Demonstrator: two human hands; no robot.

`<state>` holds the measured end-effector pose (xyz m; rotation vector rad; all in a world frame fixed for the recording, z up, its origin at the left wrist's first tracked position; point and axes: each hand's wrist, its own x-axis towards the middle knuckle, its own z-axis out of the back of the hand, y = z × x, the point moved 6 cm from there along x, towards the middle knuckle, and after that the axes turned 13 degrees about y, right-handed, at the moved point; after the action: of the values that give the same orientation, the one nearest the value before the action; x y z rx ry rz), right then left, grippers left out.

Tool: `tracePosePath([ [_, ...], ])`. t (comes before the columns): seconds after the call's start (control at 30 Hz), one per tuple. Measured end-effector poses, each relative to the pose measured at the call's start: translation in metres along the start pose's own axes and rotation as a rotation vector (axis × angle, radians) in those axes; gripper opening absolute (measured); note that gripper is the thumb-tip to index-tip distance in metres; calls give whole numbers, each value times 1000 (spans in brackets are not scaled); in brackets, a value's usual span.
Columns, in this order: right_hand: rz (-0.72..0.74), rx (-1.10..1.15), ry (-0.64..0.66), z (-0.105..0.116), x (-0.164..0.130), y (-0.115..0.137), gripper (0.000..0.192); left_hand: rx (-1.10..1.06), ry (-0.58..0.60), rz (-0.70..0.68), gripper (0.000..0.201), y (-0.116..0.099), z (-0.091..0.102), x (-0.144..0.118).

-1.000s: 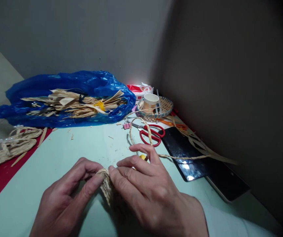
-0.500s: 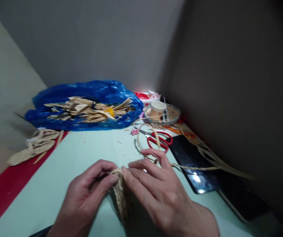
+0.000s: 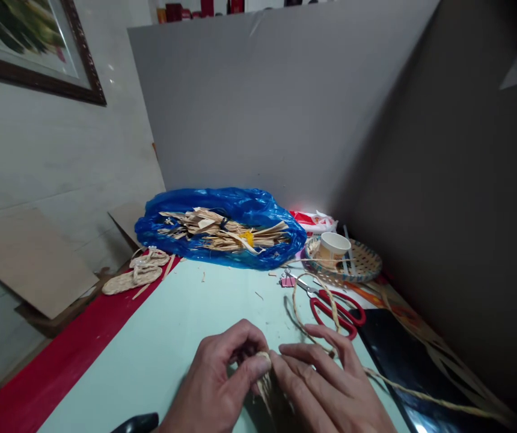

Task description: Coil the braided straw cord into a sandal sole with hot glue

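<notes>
At the front of the table, my left hand [image 3: 220, 376] is closed, thumb pressed on the upper end of a narrow woven straw piece [image 3: 265, 388]. My right hand [image 3: 330, 385] meets the piece's right side with its fingertips; its outer fingers are lifted apart and its thumb is hidden. Much of the piece's lower part lies in shadow between the hands. A twisted straw cord [image 3: 295, 300] loops up beyond my right hand, and a length of cord runs off to the right. Red-handled scissors [image 3: 337, 310] lie just behind my right fingers.
A blue plastic bag [image 3: 258, 201] with straw bundles [image 3: 222, 228] lies at the back. Right of it are a shallow basket [image 3: 367, 261], a paper cup [image 3: 334, 243] and a pink binder clip [image 3: 287, 281]. Straw sandals [image 3: 132, 279] sit left; a black tablet [image 3: 387, 343] lies right.
The view has tilted up and turned left, so a framed picture and shelf items show. Both hands keep their places on the straw piece, with the left thumb lying further over its end.
</notes>
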<state>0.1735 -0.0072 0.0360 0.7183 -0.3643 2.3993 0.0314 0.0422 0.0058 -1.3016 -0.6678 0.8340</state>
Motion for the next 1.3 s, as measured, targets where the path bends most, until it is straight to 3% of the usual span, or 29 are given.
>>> tracePosePath([
  [0.33,-40,175,-25,-10,5,7,36,-59,-99,-18,21,4,11,5],
  [0.5,-124,115,-3,14,2,-8,33,-152,-169,-34,18,2,22,10],
  [0.7,-304,187,-186,45,-19,-34,30,-340,-302,-29,29,-12,32,17],
  [0.77,-348,286,-125,39,-22,-36,28,-388,-335,-40,36,-19,31,20],
  [0.9,-601,693,136,14,-28,-42,31,-440,-356,-71,43,-33,27,31],
  [0.97,-686,946,155,10,-28,-47,27,-452,-352,-93,46,-40,27,37],
  [1.1,-652,1303,86,17,-16,-69,33,-468,-315,-159,53,-58,28,51],
  [1.3,-550,1541,91,21,3,-115,44,-444,-301,-262,52,-83,31,71],
])
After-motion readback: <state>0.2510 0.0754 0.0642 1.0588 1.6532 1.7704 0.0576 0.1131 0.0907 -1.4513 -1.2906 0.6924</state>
